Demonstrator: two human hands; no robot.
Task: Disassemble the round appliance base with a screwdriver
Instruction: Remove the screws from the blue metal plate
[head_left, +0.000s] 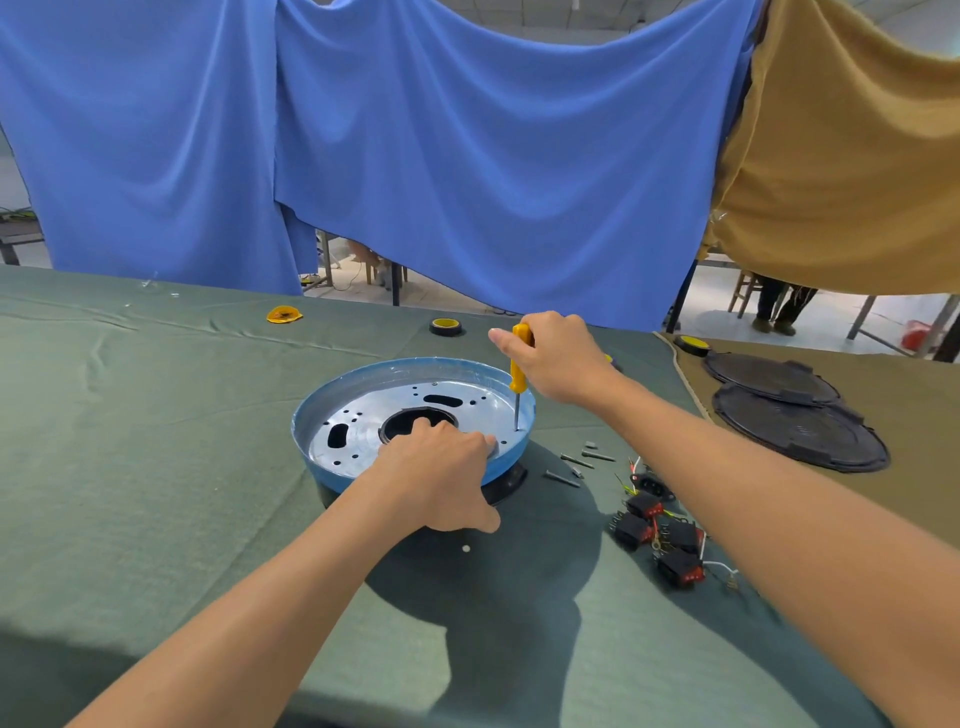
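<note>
- A green cloth (156, 441) covered the table. The round base (317, 415) sat near its middle, blue rim up, with a holed silver plate (358, 415) inside.
- The left hand (441, 473) gripped the base's rim at 5 o'clock, fingers on the plate and thumb down the outer wall.
- The right hand (558, 358) was closed round the yellow handle of the screwdriver (518, 374), which stood upright with its tip on the plate at 3 o'clock.
- Loose screws (576, 462) lay just beside the base at 3 o'clock, and black switches (660, 535) with wires at 4 o'clock.
- A tape roll (445, 326) sat at 12 o'clock. Two black discs (800, 431) lay on a brown cloth (914, 415) at 3 o'clock.
- A blue sheet (467, 156) and a tan sheet (857, 156) hung behind the table.
</note>
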